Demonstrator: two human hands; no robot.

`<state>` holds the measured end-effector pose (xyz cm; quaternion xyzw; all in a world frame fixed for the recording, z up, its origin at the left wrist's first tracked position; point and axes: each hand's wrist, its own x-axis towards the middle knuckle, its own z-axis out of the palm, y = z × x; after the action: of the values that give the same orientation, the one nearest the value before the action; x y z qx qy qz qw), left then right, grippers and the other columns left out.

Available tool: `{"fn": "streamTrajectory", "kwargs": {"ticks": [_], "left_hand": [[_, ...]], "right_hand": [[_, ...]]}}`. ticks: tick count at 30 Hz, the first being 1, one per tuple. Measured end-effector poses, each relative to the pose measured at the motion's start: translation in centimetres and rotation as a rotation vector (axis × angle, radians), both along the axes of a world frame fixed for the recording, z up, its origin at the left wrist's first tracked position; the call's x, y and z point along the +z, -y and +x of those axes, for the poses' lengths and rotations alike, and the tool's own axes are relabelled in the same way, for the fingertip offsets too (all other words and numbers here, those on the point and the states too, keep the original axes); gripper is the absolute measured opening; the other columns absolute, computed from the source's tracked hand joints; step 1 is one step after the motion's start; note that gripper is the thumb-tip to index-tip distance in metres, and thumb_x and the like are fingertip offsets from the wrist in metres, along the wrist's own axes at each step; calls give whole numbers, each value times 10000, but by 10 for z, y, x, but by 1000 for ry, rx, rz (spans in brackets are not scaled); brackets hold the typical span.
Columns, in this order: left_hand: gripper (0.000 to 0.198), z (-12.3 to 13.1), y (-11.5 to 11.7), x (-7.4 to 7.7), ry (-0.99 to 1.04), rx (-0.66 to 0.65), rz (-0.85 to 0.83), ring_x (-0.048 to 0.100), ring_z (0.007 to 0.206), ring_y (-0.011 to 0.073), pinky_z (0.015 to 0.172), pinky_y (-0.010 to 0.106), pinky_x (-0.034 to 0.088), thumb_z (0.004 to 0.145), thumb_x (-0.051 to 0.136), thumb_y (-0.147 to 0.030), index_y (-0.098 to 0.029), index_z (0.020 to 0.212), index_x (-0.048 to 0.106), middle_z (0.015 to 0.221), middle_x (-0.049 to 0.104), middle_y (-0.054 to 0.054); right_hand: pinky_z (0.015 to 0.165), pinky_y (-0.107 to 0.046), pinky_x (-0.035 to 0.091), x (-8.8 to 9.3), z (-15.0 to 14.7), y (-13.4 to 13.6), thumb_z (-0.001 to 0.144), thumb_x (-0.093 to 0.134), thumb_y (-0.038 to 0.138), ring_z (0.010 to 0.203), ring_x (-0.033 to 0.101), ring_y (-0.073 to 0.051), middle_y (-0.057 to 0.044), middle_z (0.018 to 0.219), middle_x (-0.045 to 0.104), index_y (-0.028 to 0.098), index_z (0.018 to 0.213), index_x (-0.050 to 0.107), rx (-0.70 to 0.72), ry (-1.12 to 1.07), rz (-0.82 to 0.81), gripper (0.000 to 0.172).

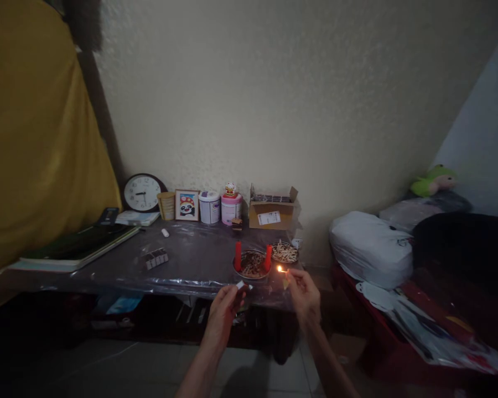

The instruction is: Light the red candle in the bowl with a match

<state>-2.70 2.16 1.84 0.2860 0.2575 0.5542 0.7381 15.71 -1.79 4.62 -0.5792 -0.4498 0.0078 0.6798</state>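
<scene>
My right hand [306,293] pinches a lit match [284,271], its flame at the left end, close to the right red candle [268,257]. My left hand [226,305] is closed around a small matchbox [241,287] in front of the table's edge. Two red candles stand upright in a round dish with dark, burnt-looking bits; the left candle [238,256] is the taller. No flame shows on either candle. Behind the dish [255,276], to the right, a plate [285,261] holds many matchsticks.
A cardboard box [274,214] of small packs stands against the wall, beside two tins [209,209], a framed panda picture [187,205] and a clock [143,192]. A pack of matchboxes [155,258] lies on the plastic-covered table [199,249]. White bags [371,249] are piled at right.
</scene>
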Motion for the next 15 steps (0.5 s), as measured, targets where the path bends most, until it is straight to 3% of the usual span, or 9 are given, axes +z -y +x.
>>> {"fn": "streamTrajectory", "kwargs": {"ticks": [5, 15], "left_hand": [[289, 0, -1, 2, -12, 21, -25, 653, 768, 176, 727, 293, 460, 567, 749, -367, -176, 735, 610, 822, 722, 52], [280, 0, -1, 3, 7, 19, -43, 650, 733, 153, 704, 267, 455, 572, 753, -354, -177, 735, 609, 796, 721, 35]], "right_hand": [[669, -307, 488, 12, 4, -9, 715, 627, 402, 701, 603, -179, -27, 752, 651, 180, 785, 622, 106, -100, 5, 232], [709, -329, 498, 31, 10, -23, 694, 639, 396, 731, 621, -189, -26, 742, 655, 171, 759, 619, 143, -132, 36, 235]]}}
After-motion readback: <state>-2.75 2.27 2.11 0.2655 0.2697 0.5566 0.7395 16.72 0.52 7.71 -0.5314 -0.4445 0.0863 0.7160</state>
